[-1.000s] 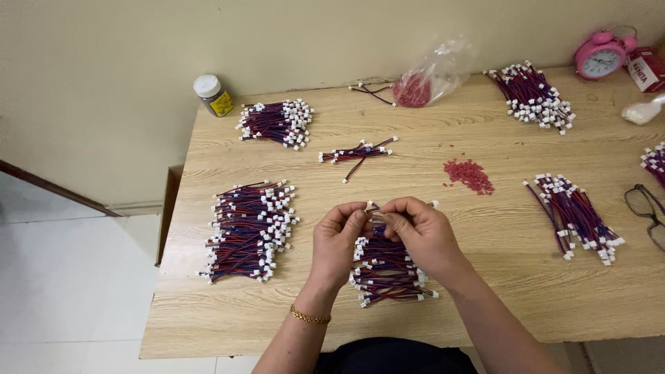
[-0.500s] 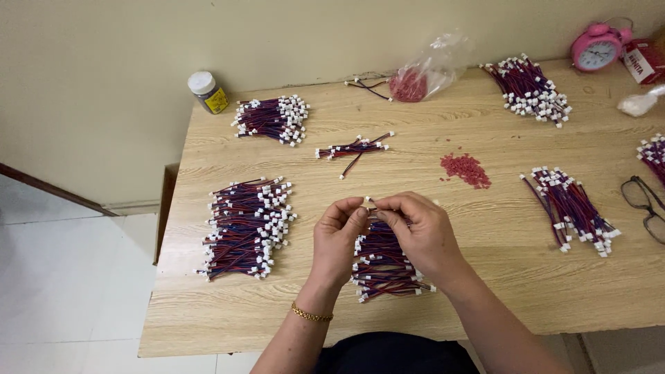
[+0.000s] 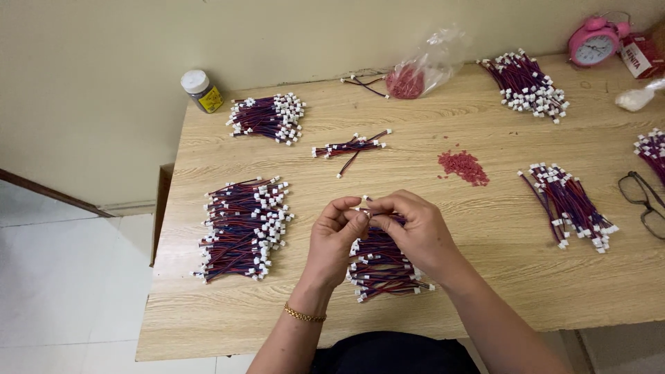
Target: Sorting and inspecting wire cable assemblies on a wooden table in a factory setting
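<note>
Head view: both hands' fingers hide small wire connector.

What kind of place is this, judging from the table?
Probably a home workbench for small assembly piecework: a wooden table against a plain wall, many bundles of red-and-blue connector wires, a pink alarm clock.
</note>
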